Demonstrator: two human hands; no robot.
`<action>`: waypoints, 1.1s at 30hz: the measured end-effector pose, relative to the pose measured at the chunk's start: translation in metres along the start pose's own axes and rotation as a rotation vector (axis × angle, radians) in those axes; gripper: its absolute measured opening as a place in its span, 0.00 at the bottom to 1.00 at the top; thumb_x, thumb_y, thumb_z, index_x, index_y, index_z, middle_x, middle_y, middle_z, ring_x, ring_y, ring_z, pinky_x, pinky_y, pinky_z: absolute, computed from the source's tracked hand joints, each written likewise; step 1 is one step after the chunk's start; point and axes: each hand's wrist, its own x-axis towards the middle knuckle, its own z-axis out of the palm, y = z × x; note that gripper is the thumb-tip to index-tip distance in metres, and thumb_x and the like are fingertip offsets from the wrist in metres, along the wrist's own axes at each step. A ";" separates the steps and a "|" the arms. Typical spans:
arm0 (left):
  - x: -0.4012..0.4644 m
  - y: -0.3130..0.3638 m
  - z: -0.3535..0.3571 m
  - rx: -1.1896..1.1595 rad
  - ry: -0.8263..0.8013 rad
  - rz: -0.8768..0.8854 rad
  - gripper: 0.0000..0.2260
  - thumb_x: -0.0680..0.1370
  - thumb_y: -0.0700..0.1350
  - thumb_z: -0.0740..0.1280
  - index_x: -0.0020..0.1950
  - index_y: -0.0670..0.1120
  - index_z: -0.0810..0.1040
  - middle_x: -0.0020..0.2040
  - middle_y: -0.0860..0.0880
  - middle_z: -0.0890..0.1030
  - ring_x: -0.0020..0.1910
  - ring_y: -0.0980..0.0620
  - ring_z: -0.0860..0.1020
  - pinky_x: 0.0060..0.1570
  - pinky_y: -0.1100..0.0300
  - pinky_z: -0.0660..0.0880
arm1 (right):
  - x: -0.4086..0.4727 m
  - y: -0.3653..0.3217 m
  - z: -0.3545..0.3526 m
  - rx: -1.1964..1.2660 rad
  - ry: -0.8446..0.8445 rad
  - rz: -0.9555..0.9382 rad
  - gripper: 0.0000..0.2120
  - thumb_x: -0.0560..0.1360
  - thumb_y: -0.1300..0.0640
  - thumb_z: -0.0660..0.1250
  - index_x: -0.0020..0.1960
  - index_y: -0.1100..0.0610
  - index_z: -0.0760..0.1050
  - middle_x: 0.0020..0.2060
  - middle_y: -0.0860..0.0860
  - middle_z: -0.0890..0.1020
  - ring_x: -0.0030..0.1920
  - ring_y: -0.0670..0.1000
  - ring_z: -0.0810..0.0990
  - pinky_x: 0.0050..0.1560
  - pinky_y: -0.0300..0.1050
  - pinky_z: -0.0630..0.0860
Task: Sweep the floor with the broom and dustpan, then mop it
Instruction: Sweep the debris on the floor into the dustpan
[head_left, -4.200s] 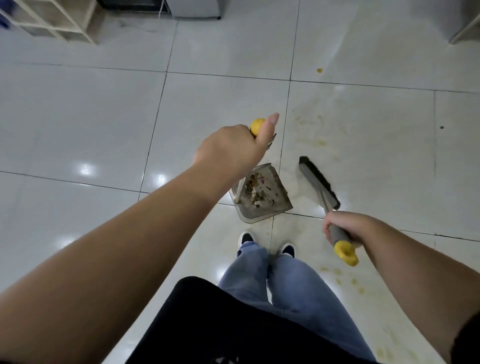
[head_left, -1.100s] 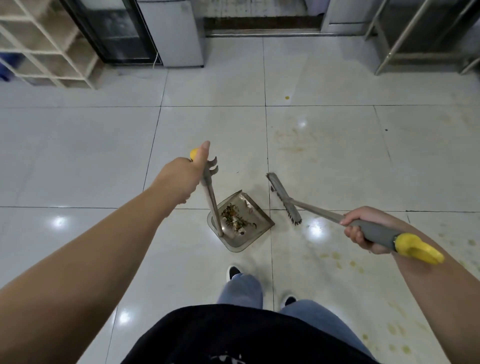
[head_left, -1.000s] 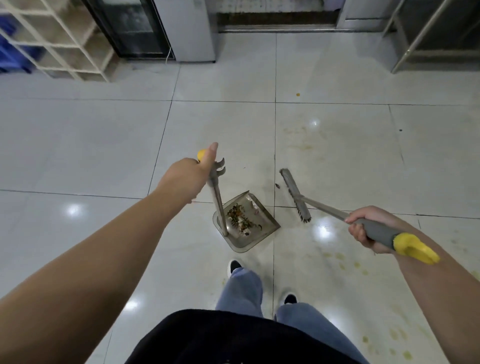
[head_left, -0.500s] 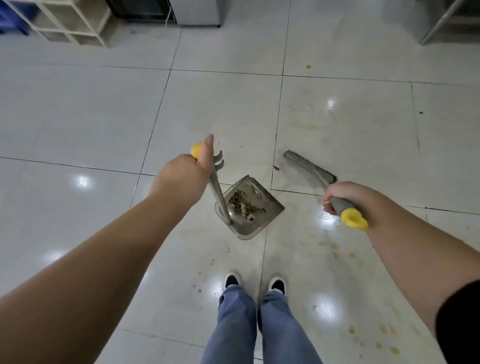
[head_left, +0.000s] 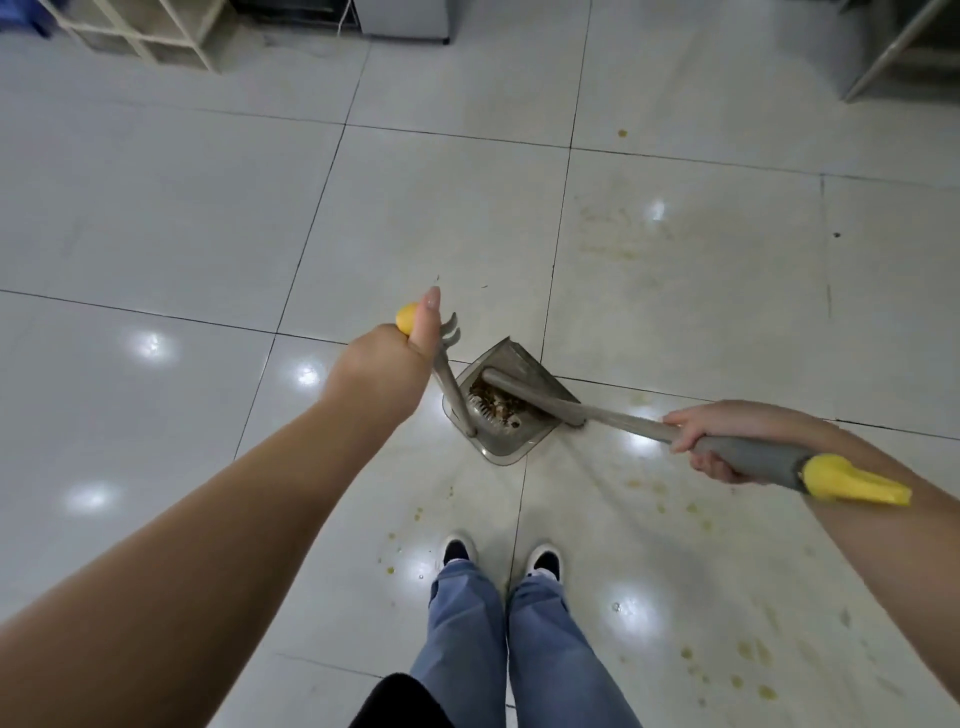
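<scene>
Dustpan and broom are held over a tiled floor, with the broom head laid across the pan.

At left, the yellow-capped top of the dustpan (head_left: 506, 410) handle is gripped by the left hand (head_left: 387, 364), fingers curled round it and thumb raised. The grey pan is set on the floor (head_left: 182, 234) ahead of two shoes (head_left: 457, 551), with debris (head_left: 493, 408) inside. The broom (head_left: 613, 415) head is rested across its mouth. At right, the grey broom grip is clasped by the right hand (head_left: 711, 436); yellowish stains (head_left: 691, 509) are scattered nearby.

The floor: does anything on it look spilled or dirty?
Yes. Yellowish-brown drips dot the floor near the shoes, and faint smears lie farther away. These stains look stuck on.
</scene>
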 end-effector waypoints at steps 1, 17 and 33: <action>-0.003 0.001 0.000 0.006 -0.009 0.000 0.30 0.78 0.63 0.45 0.57 0.42 0.75 0.32 0.47 0.69 0.35 0.43 0.73 0.40 0.54 0.71 | -0.010 0.000 -0.007 0.086 0.003 0.002 0.11 0.77 0.64 0.59 0.53 0.48 0.69 0.18 0.52 0.68 0.15 0.44 0.66 0.16 0.29 0.66; -0.017 -0.065 -0.024 0.056 0.107 0.007 0.27 0.76 0.64 0.43 0.36 0.46 0.69 0.29 0.49 0.69 0.31 0.49 0.69 0.28 0.58 0.60 | 0.032 -0.002 0.056 -0.142 0.213 -0.199 0.07 0.74 0.70 0.59 0.45 0.58 0.68 0.28 0.56 0.69 0.15 0.49 0.70 0.19 0.34 0.69; 0.013 -0.099 -0.105 -0.112 0.160 -0.075 0.36 0.71 0.73 0.43 0.33 0.43 0.72 0.36 0.42 0.78 0.40 0.40 0.78 0.48 0.47 0.77 | -0.048 -0.052 0.041 0.307 0.077 -0.087 0.08 0.79 0.62 0.55 0.45 0.50 0.66 0.16 0.51 0.67 0.12 0.43 0.65 0.12 0.28 0.63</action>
